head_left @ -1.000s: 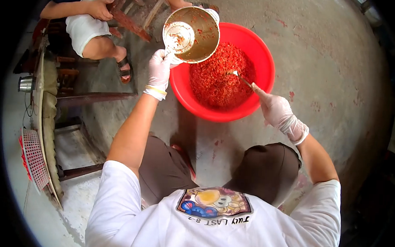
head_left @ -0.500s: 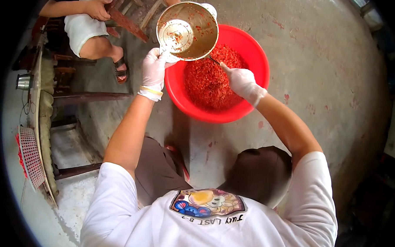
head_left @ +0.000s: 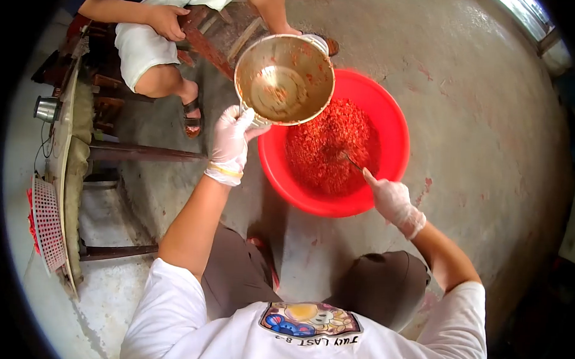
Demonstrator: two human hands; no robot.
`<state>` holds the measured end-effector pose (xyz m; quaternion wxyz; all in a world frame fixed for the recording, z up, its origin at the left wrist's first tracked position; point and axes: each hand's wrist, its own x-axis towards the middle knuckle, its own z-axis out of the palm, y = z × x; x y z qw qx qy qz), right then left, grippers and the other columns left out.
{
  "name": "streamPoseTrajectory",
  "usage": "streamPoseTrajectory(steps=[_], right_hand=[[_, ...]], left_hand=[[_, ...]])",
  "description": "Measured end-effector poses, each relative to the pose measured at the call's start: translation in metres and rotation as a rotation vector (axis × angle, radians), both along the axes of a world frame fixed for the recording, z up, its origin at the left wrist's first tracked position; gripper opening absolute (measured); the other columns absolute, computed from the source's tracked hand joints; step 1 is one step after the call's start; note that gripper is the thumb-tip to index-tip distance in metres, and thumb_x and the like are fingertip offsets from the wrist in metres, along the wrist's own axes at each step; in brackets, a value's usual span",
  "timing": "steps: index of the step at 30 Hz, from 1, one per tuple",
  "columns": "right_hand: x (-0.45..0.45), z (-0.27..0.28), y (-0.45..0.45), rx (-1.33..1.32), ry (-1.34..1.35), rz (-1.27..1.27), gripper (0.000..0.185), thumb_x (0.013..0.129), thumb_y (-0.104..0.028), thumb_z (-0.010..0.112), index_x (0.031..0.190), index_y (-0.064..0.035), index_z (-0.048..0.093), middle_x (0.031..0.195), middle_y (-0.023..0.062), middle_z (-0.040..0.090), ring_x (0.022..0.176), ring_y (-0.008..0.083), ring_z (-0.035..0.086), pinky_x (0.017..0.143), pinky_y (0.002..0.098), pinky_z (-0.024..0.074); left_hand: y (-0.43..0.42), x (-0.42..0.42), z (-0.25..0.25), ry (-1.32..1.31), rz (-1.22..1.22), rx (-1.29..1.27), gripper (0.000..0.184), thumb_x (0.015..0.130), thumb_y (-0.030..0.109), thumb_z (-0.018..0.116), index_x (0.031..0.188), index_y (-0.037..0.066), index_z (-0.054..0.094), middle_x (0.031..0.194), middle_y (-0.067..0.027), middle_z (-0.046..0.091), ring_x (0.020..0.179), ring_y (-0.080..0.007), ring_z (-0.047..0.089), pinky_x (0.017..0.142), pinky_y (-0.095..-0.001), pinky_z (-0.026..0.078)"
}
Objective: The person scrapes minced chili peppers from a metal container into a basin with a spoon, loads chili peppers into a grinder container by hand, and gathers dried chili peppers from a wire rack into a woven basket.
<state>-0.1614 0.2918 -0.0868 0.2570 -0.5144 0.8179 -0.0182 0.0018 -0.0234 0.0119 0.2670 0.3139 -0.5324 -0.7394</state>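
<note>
My left hand (head_left: 230,141), in a clear glove, is closed on the handle of a metal pot (head_left: 303,79), tilted so its inside shows red bits stuck to the bottom and wall. The pot overlaps the back left rim of a red basin (head_left: 395,136). Chopped red food (head_left: 327,140) is heaped in the basin. My right hand (head_left: 393,199), also gloved, is closed on the handle of a spoon (head_left: 353,161) at the basin's front right. The spoon's head is down in the red food, mostly hidden.
Another person sits at the upper left, a hand (head_left: 167,21) by a wooden stool (head_left: 207,42) and a sandalled foot (head_left: 193,118) on the floor. Along the left stand a table (head_left: 64,134), a metal cup (head_left: 47,109) and a perforated basket (head_left: 49,225).
The spoon has gone from near the pot's mouth back down into the red food, my right hand moving away from the pot. The whole view has shifted, with basin and pot lower in it.
</note>
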Motion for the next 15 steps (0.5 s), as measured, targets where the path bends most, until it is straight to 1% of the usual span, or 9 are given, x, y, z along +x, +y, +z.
streamPoseTrajectory(steps=[1,2,4,5,7,8,11,12,15], right_hand=[[0.000,0.000,0.002,-0.008,0.012,-0.017,0.067,0.080,-0.007,0.051,0.143,-0.0167,0.033,0.077,0.0115,0.064,0.070,0.0305,0.066,0.059,0.0437,0.0515],[0.002,-0.001,0.004,0.024,0.003,-0.024,0.066,0.081,-0.008,0.052,0.143,-0.0163,0.033,0.078,0.0123,0.064,0.071,0.0311,0.066,0.060,0.0442,0.0517],[0.008,-0.004,0.007,0.097,-0.020,-0.037,0.064,0.083,-0.012,0.053,0.143,-0.0156,0.033,0.080,0.0137,0.065,0.071,0.0323,0.065,0.062,0.0450,0.0521],[0.010,-0.004,0.008,0.069,-0.020,-0.041,0.063,0.084,-0.015,0.053,0.143,-0.0151,0.032,0.080,0.0140,0.064,0.070,0.0325,0.065,0.062,0.0452,0.0521],[0.011,0.001,0.008,0.025,-0.026,-0.038,0.062,0.086,-0.019,0.054,0.143,-0.0142,0.032,0.080,0.0144,0.064,0.069,0.0328,0.065,0.062,0.0457,0.0520],[0.007,0.007,0.007,0.069,-0.053,-0.035,0.062,0.086,-0.026,0.057,0.142,-0.0125,0.033,0.084,0.0157,0.064,0.073,0.0339,0.065,0.064,0.0470,0.0516],[0.000,0.020,0.006,0.155,-0.010,-0.002,0.062,0.084,-0.028,0.060,0.138,-0.0110,0.037,0.089,0.0162,0.063,0.080,0.0353,0.064,0.067,0.0476,0.0509],[-0.001,0.034,-0.001,0.200,0.094,0.077,0.059,0.082,-0.031,0.062,0.135,-0.0112,0.042,0.092,0.0166,0.062,0.085,0.0373,0.063,0.070,0.0482,0.0502],[-0.016,0.055,-0.022,0.184,0.098,0.223,0.055,0.082,-0.030,0.062,0.131,-0.0120,0.046,0.086,0.0151,0.062,0.082,0.0353,0.063,0.070,0.0465,0.0501]], left_hand=[[0.001,-0.001,0.007,0.021,0.004,0.085,0.007,0.094,0.004,0.049,0.095,0.003,0.056,0.103,-0.0117,0.063,0.095,-0.0248,0.064,0.083,-0.0440,0.056],[0.001,-0.002,0.012,0.066,0.045,0.187,0.010,0.094,0.006,0.049,0.098,0.001,0.056,0.097,-0.0153,0.066,0.087,-0.0259,0.067,0.081,-0.0403,0.057],[-0.005,0.004,0.011,0.087,0.083,0.328,0.008,0.093,0.004,0.050,0.097,0.002,0.056,0.104,-0.0164,0.063,0.095,-0.0305,0.063,0.089,-0.0482,0.052],[-0.009,0.007,0.008,0.101,0.105,0.401,0.007,0.092,0.002,0.050,0.097,0.003,0.056,0.107,-0.0170,0.062,0.100,-0.0329,0.061,0.093,-0.0522,0.050],[-0.016,0.014,0.002,0.137,0.075,0.430,0.010,0.092,0.003,0.051,0.100,0.003,0.057,0.109,-0.0160,0.062,0.099,-0.0320,0.062,0.094,-0.0513,0.049],[-0.016,0.014,0.004,0.139,0.059,0.419,0.011,0.092,0.004,0.051,0.101,0.003,0.057,0.110,-0.0154,0.063,0.099,-0.0314,0.062,0.094,-0.0505,0.049],[-0.017,0.020,0.012,0.123,0.044,0.399,0.015,0.094,0.007,0.049,0.106,0.004,0.058,0.112,-0.0127,0.063,0.098,-0.0281,0.063,0.092,-0.0471,0.051],[-0.015,0.021,0.018,0.114,0.058,0.400,0.015,0.095,0.007,0.049,0.106,0.004,0.058,0.113,-0.0125,0.063,0.098,-0.0274,0.063,0.091,-0.0468,0.051],[-0.009,0.032,0.025,0.139,0.101,0.444,0.017,0.095,0.008,0.049,0.110,0.004,0.056,0.114,-0.0117,0.063,0.101,-0.0258,0.063,0.091,-0.0449,0.052]])
